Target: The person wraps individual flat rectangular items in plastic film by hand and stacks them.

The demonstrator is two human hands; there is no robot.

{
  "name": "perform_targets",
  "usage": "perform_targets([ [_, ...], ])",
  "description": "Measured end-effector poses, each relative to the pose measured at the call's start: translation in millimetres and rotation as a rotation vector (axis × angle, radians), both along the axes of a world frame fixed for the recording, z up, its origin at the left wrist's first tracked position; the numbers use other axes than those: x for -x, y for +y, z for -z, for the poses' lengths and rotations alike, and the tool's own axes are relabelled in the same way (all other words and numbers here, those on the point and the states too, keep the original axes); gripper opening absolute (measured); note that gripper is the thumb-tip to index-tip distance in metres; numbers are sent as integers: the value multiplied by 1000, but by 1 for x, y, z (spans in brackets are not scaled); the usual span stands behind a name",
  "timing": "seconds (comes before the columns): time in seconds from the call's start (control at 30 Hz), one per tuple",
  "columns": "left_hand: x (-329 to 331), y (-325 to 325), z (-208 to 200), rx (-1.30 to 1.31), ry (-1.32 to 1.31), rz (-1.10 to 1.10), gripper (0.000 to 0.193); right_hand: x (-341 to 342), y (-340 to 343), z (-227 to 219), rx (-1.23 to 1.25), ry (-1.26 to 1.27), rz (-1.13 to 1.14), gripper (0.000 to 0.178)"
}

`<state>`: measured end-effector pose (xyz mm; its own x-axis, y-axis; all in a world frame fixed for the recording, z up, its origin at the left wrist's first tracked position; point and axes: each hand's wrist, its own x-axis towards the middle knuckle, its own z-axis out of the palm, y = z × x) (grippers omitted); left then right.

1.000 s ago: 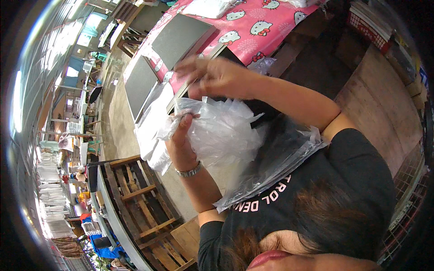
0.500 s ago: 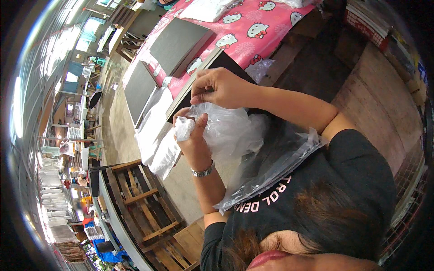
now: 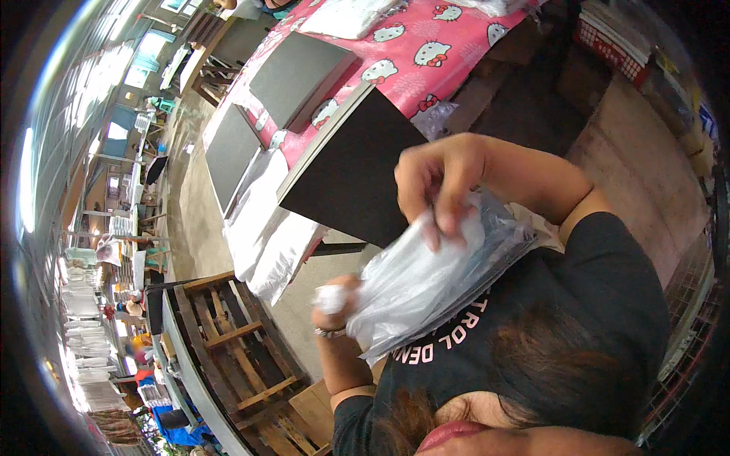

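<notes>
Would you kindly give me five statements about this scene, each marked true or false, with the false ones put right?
1. The left hand holds bunched translucent plastic. True.
2. Nothing is worn on the left wrist. False: a silvery wristband is on it.
3. The right hand is at the plastic, near the person's black shirt. True.
4. The work surface is covered in plain blue. False: the covering is a pink patterned cloth.
5. A slatted wooden pallet shows in the lower left of the picture. True.

Black slab (image 3: 350,163) ahead, room beside pallet (image 3: 236,330)
</notes>
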<state>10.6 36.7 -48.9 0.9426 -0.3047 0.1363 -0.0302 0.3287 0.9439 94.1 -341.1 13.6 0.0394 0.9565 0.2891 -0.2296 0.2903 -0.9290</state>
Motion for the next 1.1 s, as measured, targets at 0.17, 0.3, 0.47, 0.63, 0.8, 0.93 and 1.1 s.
perform_targets([
  [0.17,14,28,-23,116,-26,-141,36,-9,9,16,-159,-187,141,20],
  [0.3,16,22,17,-36,101,0,38,-38,-21,9,-381,454,193,25],
  [0.47,13,18,41,-78,168,73,41,-26,-15,5,111,-554,463,22],
  [0.63,7,16,55,-19,191,104,44,-27,-8,22,-296,385,679,14],
  [0.8,8,17,66,-60,223,163,46,-33,-23,19,339,-603,307,17],
  [0.93,12,14,90,-162,238,274,49,-21,-6,6,-311,344,742,30],
  [1.1,1,26,66,28,195,106,51,-30,-20,37,411,-6,341,23],
])
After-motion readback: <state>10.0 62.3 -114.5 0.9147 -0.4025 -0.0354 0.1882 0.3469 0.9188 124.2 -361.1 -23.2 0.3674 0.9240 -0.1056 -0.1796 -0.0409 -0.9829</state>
